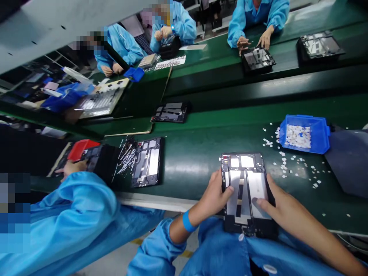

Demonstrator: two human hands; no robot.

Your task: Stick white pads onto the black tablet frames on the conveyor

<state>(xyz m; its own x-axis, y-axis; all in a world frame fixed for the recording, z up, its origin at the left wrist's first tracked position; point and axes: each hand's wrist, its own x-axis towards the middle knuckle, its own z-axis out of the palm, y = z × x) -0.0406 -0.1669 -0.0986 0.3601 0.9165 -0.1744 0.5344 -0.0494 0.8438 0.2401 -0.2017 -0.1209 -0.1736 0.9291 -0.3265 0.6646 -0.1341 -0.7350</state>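
Note:
Between my two hands is an opened tablet (240,191), its silvery battery panels and dark circuit parts facing up. It lies at the table's near edge and juts out over my lap. My left hand (214,193) grips its left side, the thumb resting on the face and the other fingers hidden behind. Along the right edge my right hand (274,203) holds it too, with the thumb on the right battery panel. A blue wristband (188,221) circles my left wrist.
A blue bin (323,134) holds small white pieces; more lie scattered beside it. Left of me are another opened tablet (146,163), a pile of thin strips (126,157) and a co-worker's sleeve (83,199). Another tablet (171,112) lies farther back. Several co-workers sit opposite.

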